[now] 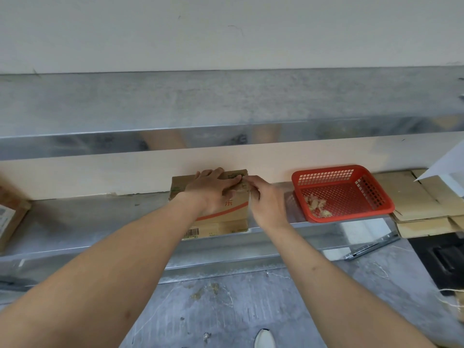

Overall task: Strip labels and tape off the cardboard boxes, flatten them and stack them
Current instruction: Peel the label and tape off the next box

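A flat cardboard box (221, 223) with red print and a barcode lies on the metal shelf (88, 222) in the middle. My left hand (213, 192) presses flat on top of it, fingers stretched toward the far edge. My right hand (261, 199) is at the box's far right corner, its fingertips pinching at a printed label (234, 176) there. What it pinches is partly hidden by the fingers.
A red plastic basket (376, 212) with torn scraps stands to the right. Flattened cardboard (414, 204) is stacked at the far right under a white sheet (449, 164). Another box (10, 217) sits at the left edge. Grey floor lies below.
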`<state>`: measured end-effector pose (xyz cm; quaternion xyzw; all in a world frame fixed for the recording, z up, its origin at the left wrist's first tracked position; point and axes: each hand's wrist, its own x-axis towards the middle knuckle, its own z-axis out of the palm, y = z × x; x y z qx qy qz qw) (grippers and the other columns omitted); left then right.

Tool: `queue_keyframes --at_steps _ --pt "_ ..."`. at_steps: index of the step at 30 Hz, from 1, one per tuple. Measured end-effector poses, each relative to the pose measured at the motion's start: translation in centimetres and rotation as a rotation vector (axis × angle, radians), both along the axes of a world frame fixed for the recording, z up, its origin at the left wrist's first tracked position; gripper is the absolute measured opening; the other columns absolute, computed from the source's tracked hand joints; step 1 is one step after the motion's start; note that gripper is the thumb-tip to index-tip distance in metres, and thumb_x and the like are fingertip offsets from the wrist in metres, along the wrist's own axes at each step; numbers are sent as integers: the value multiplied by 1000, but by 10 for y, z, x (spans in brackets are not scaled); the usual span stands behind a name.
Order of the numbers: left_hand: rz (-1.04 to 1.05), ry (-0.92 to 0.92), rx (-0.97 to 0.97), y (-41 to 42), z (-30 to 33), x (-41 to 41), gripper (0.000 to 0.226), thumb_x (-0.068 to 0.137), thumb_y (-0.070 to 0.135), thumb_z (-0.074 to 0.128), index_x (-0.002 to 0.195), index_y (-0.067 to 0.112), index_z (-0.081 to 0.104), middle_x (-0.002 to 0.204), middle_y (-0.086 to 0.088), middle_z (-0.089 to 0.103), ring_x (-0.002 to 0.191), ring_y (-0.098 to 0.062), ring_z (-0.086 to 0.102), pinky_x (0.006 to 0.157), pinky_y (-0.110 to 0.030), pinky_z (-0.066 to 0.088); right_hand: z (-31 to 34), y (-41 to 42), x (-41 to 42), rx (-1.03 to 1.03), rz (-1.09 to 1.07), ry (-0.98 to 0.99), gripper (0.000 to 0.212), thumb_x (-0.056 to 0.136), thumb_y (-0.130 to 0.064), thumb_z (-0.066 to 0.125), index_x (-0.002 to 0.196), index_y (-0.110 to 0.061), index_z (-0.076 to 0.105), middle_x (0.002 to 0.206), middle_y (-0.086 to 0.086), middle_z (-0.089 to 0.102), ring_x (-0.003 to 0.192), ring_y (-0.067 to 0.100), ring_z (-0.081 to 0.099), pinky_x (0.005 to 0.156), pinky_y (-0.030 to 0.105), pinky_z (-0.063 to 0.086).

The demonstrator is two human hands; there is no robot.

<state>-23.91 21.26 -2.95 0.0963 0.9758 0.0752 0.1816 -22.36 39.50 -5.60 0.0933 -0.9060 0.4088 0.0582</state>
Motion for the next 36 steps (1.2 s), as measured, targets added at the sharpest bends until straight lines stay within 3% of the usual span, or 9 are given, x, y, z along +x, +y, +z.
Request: queue_keyframes --at_steps 5,8,11,14,17,22,27,31,36 --pt "-2 -21 22 -3 2 -4 47 107 54 28 154 56 24 169 -3 14 155 -34 11 126 -52 8 -1 -2 3 88 116 -15 38 99 -16 62 136 -26 63 107 5 73 97 23 65 80 37 56" --pt "-13 -27 21 -4 9 -4 50 106 57 30 155 57 20 168 0 18 152 -34 18 124 -49 16 0 -2 1 30 112 -27 31 92 -3 63 112 -24 75 103 -1 75 94 19 66 81 41 56" --pt "-23 -30 -2 -6 12 -4 51 105 60 29 155 58 17 169 2 16 152 -34 20 123 -49 20 6 -7 -1 -21 30 42 34 87 7 62 92 -20 83 113 -1 71 100 12 60 87 32 52" --pt "-27 -40 -14 -8 9 -7 51 105 62 26 155 60 14 171 2 12 154 -34 17 125 -50 19 10 -8 3 91 26 168 26 87 5 66 95 -13 83 101 9 69 94 26 62 80 37 52" --pt "-37 -36 -11 -9 10 -9 52 105 61 26 155 59 14 171 3 11 154 -33 16 125 -50 19 7 -7 8 139 31 114 30 91 0 59 102 -20 80 96 7 71 88 27 65 76 44 55" --pt "-49 -19 -26 -12 8 -10 53 103 66 25 155 59 14 170 4 13 153 -33 20 122 -50 24 11 -19 12 -56 -143 -17 26 93 -7 63 106 -29 65 85 -6 76 80 12 70 75 31 55" --pt "-95 36 -38 -16 9 -12 56 100 72 19 154 60 18 161 6 31 141 -29 34 113 -48 30 16 -24 10 -2 -174 22 10 91 -18 72 95 -20 81 84 -1 75 75 14 65 72 23 50" --pt "-120 15 -22 -19 5 -14 55 102 68 25 156 58 15 166 9 23 147 -29 26 118 -47 22 8 -25 9 56 -119 45 15 80 -16 79 94 -19 82 86 8 65 76 24 66 72 31 53" --pt "-178 -89 50 -38 0 -19 60 107 53 34 160 49 7 171 10 -7 158 -22 4 127 -47 12 6 -27 3 77 -98 33 25 90 -7 69 100 -25 83 93 0 62 84 20 64 78 31 52"
